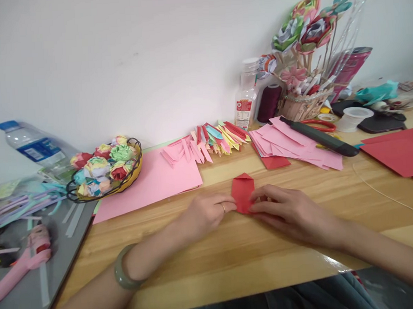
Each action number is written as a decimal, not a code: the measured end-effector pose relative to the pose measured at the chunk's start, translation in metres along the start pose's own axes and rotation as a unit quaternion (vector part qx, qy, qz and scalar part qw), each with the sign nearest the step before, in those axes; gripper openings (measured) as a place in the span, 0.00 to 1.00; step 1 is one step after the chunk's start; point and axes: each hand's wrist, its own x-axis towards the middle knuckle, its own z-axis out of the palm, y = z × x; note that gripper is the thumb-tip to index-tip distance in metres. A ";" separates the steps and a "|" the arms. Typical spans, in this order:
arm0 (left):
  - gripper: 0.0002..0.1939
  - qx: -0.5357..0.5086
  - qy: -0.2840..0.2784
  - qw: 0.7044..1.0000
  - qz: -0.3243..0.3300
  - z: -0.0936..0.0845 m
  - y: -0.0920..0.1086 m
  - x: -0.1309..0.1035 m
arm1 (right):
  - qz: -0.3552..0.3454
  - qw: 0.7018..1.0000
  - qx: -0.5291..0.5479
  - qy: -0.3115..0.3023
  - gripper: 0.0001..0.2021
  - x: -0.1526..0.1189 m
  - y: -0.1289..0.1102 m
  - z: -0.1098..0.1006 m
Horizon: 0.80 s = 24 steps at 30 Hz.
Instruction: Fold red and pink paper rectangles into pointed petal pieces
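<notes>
red folded paper lies partly hidden by the right hand.

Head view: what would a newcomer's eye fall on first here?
Probably the tall bunch of colourful paper flowers at the upper right, in front of the pale wall. Next, perhaps, the folded red paper near the middle, with the left hand and right hand at its lower part. Then the yellow, black-rimmed basket of paper roses at the left.
</notes>
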 end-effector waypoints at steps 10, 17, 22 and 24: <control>0.17 -0.045 -0.026 0.998 0.021 -0.004 -0.009 0.001 | -0.094 0.994 -0.055 -0.034 0.11 0.012 0.002 -0.001; 0.13 0.073 -0.047 0.996 0.035 -0.004 -0.004 0.000 | -0.067 0.995 -0.052 -0.056 0.14 0.017 0.002 0.003; 0.08 0.169 -0.042 0.982 0.069 0.000 0.007 -0.003 | -0.022 0.998 -0.019 -0.058 0.13 0.020 -0.001 0.002; 0.08 0.172 -0.040 0.981 0.074 0.001 0.009 -0.004 | -0.012 0.998 -0.015 -0.058 0.13 0.021 -0.001 0.002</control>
